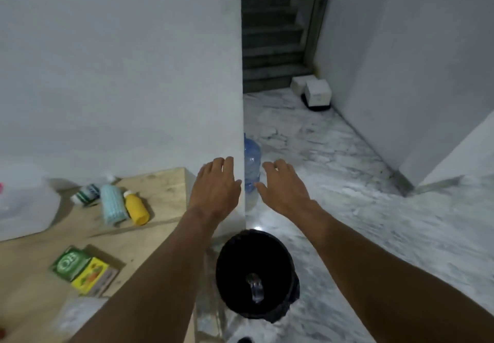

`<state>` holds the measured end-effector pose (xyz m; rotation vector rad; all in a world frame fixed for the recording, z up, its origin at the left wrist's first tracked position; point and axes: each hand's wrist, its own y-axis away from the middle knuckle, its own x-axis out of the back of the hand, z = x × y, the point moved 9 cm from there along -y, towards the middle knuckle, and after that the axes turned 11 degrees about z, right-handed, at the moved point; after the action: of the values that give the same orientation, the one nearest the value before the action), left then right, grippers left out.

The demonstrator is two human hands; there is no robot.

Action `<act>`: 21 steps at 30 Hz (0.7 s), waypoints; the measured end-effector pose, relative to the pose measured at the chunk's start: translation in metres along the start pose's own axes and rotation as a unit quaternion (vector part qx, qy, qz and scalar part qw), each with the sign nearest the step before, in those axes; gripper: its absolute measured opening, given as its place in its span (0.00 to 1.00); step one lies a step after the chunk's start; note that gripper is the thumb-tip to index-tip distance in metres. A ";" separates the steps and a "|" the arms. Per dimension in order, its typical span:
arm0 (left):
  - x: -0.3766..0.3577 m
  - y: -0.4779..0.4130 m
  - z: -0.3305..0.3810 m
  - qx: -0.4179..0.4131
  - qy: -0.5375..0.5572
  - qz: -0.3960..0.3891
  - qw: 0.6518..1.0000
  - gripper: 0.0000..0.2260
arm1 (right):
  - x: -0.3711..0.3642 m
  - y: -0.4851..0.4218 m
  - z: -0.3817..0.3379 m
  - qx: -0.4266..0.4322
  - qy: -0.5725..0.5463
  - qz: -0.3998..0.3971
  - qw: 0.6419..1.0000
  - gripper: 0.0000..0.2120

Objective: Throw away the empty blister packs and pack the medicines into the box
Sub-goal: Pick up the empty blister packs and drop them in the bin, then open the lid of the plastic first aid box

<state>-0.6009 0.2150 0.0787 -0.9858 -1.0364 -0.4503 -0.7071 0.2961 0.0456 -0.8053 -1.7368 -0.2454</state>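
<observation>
My left hand (217, 186) and my right hand (282, 186) are stretched out side by side, palms down, fingers apart, holding nothing. Below them on the floor stands a black bin (232, 257) with a shiny blister pack (255, 289) lying inside. On the wooden table (163, 184) at the left lie a yellow bottle (136, 209), a pale blue bottle (112, 205) and a green-and-white bottle (85, 194). Nearer me are a green medicine carton (70, 262) and a yellow one (91, 275). A translucent plastic box (24, 206) sits at the far left.
A white wall corner (242, 102) rises just past the table's right end. Behind it stands a large blue water jug (252, 163). Marble floor spreads to the right. White boxes (316, 92) sit by dark stairs (272, 35) at the back.
</observation>
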 end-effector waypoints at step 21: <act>0.231 0.268 -0.216 0.285 -0.111 0.062 0.950 0.23 | -0.004 0.137 -0.315 0.247 -0.047 -0.035 0.967 0.24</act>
<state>-0.1887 0.1977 0.1222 -0.5811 -1.2071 0.0763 -0.3775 0.2247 0.1129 -0.3949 -1.8102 0.1796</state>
